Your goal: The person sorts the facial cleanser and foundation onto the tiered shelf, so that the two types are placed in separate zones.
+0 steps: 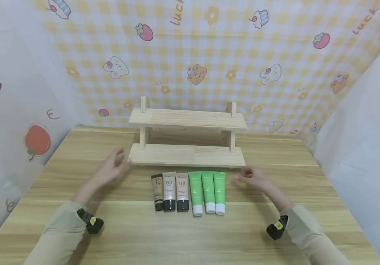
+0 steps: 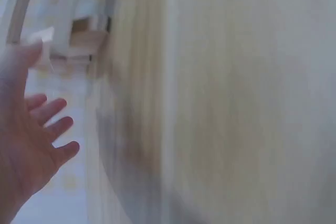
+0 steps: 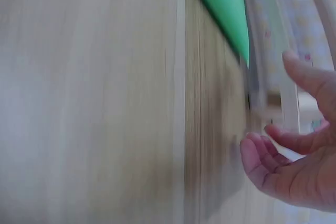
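Observation:
A two-tier pale wooden rack [image 1: 186, 155] stands toward the back of the table. In front of it lies a row of squeeze tubes, caps toward the person: a small brown tube [image 1: 157, 189] and two beige BB cream tubes [image 1: 169, 187] with black caps, then three green tubes [image 1: 195, 189] with white caps. My left hand [image 1: 112, 169], fingers spread and holding nothing, is by the lower shelf's left end; contact is unclear. To the right of the green tubes, my right hand [image 1: 254, 178] has loosely bent fingers with nothing in them.
The wood-grain table [image 1: 190, 239] extends around the rack and tubes. A yellow checked cloth [image 1: 176, 48] hangs behind, with white cloth [image 1: 358, 121] at both sides. Each wrist wears a small black camera [image 1: 94, 225].

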`<action>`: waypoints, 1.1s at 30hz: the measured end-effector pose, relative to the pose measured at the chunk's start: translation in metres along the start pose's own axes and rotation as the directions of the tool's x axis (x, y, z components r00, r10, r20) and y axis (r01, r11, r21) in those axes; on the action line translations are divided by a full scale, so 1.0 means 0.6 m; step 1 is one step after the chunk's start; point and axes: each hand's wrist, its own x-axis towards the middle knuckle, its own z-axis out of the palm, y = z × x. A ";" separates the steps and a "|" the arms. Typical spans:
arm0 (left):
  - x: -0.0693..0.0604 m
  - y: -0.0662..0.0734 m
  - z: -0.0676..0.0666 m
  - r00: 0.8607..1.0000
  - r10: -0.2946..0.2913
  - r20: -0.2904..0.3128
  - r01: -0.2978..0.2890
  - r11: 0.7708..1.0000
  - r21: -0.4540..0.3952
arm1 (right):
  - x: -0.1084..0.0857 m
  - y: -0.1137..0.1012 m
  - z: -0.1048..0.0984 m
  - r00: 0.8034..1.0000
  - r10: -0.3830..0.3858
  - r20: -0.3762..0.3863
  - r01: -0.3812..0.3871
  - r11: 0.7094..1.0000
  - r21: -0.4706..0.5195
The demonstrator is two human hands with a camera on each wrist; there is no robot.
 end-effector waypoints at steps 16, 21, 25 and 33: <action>0.056 0.035 0.006 0.985 -0.158 -0.065 0.138 0.961 -0.239 | 0.023 -0.069 0.083 0.970 0.222 0.102 -0.238 0.954 0.185; 0.059 0.030 0.003 0.983 -0.185 -0.019 0.173 0.950 -0.261 | 0.028 -0.077 0.089 0.966 0.237 0.101 -0.252 0.952 0.172; 0.068 0.029 0.004 0.985 -0.169 0.029 0.170 0.950 -0.263 | 0.025 -0.082 0.092 0.966 0.234 0.113 -0.252 0.952 0.175; 0.076 0.033 0.015 0.977 -0.194 0.083 0.210 0.941 -0.265 | 0.017 -0.078 0.101 0.963 0.237 0.128 -0.258 0.948 0.184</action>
